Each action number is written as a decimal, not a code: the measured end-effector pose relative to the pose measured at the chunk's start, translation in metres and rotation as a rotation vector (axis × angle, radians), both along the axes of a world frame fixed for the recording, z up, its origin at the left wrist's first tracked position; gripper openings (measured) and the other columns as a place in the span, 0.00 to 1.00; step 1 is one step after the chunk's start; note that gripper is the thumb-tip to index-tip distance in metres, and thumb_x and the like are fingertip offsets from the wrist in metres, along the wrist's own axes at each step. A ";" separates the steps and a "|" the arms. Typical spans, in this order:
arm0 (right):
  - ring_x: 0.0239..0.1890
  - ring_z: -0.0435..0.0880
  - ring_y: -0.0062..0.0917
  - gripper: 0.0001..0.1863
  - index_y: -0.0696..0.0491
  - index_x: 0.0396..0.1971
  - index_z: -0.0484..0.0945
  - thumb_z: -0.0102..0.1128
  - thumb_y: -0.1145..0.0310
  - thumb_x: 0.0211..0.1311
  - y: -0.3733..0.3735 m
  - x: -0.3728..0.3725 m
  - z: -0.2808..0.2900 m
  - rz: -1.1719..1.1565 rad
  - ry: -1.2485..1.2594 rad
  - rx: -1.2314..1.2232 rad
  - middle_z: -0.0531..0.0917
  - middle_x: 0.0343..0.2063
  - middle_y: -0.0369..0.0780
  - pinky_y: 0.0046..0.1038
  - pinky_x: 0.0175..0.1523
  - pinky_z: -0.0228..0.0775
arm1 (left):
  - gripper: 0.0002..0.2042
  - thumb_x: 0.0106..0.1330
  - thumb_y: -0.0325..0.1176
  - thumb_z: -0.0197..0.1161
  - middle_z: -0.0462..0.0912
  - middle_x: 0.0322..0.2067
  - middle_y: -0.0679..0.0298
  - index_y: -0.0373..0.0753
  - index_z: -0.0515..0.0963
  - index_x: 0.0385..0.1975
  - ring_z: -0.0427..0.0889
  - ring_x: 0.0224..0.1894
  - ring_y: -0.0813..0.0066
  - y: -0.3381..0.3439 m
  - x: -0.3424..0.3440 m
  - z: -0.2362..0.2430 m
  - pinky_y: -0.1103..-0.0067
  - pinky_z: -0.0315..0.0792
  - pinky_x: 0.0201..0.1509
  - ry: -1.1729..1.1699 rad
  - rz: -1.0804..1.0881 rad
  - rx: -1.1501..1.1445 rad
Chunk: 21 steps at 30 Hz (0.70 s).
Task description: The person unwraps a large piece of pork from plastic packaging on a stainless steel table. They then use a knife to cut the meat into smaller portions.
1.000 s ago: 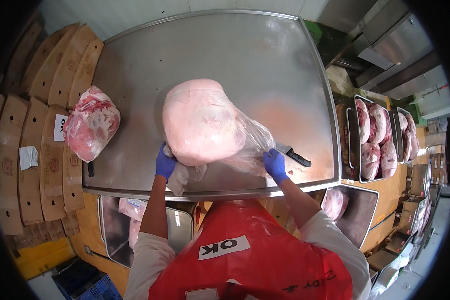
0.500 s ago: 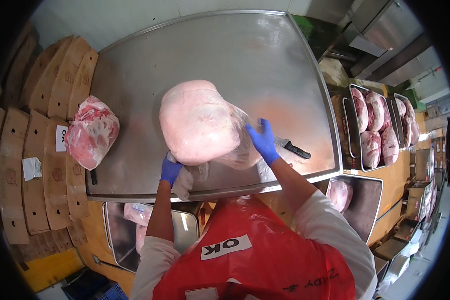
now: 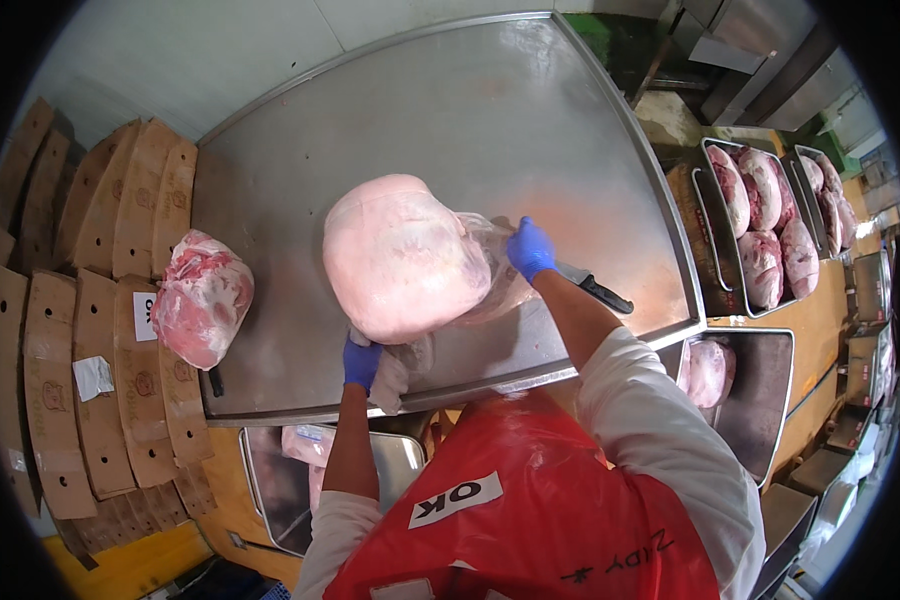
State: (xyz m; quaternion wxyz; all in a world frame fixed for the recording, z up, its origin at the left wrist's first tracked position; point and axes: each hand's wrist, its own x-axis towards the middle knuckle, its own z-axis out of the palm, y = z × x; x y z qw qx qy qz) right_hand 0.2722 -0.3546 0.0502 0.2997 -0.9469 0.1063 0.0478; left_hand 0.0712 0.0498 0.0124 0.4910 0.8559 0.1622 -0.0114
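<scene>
A large pale pork piece point(image 3: 395, 260) lies mid-table, with clear plastic film point(image 3: 485, 295) spread under and beyond its right side. My left hand point(image 3: 363, 360) in a blue glove is closed on the film at the piece's lower-left underside, fingertips partly hidden. My right hand point(image 3: 528, 245), also blue-gloved, grips film at the piece's right. A black-handled knife point(image 3: 600, 292) lies right of that hand, its blade partly covered by my arm. A red-and-white meat piece point(image 3: 200, 300) sits at the table's left, a black handle point(image 3: 215, 382) showing below it.
The steel table point(image 3: 440, 90) has a raised rim. Stacked cardboard cartons point(image 3: 95, 410) line the left. Steel trays of meat point(image 3: 760, 225) stand at the right. More trays with meat sit below the front edge, at right point(image 3: 755, 400) and left point(image 3: 285, 500).
My right hand has moved up along the pork's right side, from near the front edge to beside its middle. My left hand stays at the lower left. The view has turned slightly.
</scene>
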 end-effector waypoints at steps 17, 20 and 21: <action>0.62 0.82 0.49 0.41 0.54 0.68 0.72 0.66 0.41 0.63 0.030 0.013 0.044 0.143 0.166 0.236 0.82 0.60 0.52 0.43 0.66 0.75 | 0.29 0.67 0.38 0.71 0.80 0.62 0.52 0.33 0.73 0.65 0.80 0.64 0.57 0.008 -0.001 -0.011 0.67 0.72 0.68 -0.039 -0.103 0.142; 0.60 0.83 0.50 0.34 0.54 0.62 0.79 0.58 0.42 0.68 0.046 0.016 0.029 0.186 0.264 0.157 0.85 0.56 0.53 0.44 0.65 0.75 | 0.28 0.67 0.36 0.71 0.81 0.61 0.50 0.33 0.73 0.65 0.80 0.63 0.57 0.009 0.006 -0.006 0.67 0.73 0.67 -0.017 -0.115 0.146; 0.59 0.84 0.51 0.32 0.54 0.60 0.81 0.55 0.43 0.69 0.050 0.013 0.027 0.190 0.279 0.145 0.86 0.54 0.53 0.45 0.65 0.76 | 0.28 0.67 0.36 0.71 0.81 0.61 0.50 0.33 0.73 0.65 0.80 0.63 0.57 0.005 0.004 -0.007 0.67 0.73 0.67 -0.009 -0.099 0.125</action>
